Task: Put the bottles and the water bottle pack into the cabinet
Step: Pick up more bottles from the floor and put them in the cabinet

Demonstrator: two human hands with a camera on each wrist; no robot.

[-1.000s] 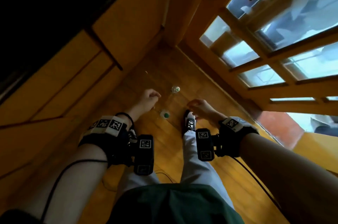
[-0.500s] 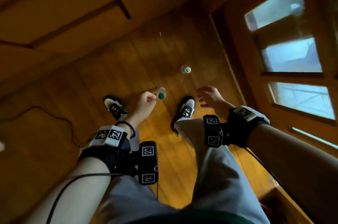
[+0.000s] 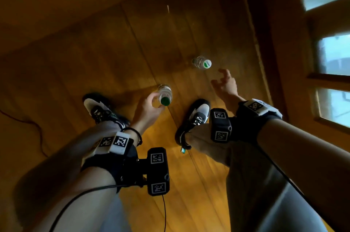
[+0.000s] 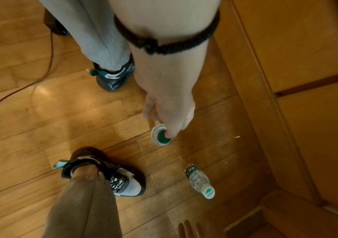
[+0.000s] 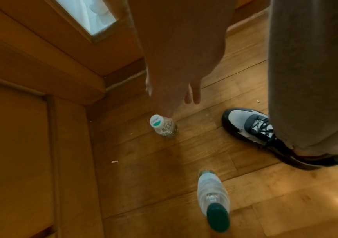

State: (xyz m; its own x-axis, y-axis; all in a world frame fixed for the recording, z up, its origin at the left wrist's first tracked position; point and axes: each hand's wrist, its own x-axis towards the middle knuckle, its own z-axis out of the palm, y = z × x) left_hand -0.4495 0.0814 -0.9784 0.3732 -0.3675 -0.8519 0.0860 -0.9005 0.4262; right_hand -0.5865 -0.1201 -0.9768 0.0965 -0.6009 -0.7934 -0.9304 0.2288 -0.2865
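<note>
Head view shows the left hand [image 3: 146, 106] with its grip curled round the neck of the green-capped bottle [image 3: 165, 95], just under the cap; the right hand [image 3: 225, 84] hangs empty, fingers spread and loosely bent, just short of the white-capped bottle [image 3: 201, 63]. The step in hand, as I judge it, is gathering both bottles off the floor [image 3: 94, 61] before carrying them to the cabinet. To do it well, the right hand should come down over the cap and close round the neck or shoulder, not the thin crinkled wall, which would likely buckle and slip; the left should firm its hold before lifting, since a neck pinch lets a bottle swing. Whether the green-capped bottle stands on the boards or hangs clear of them I cannot tell.

Both bottles are small, clear plastic and upright; the green-capped one sits between the two shoes, the white-capped one nearer the corner of the floor where the wooden panels meet the glazed door [image 3: 325, 51]; its cap bears a green mark, its body looks ribbed and crumpled. The water bottle pack is not in view.
</note>
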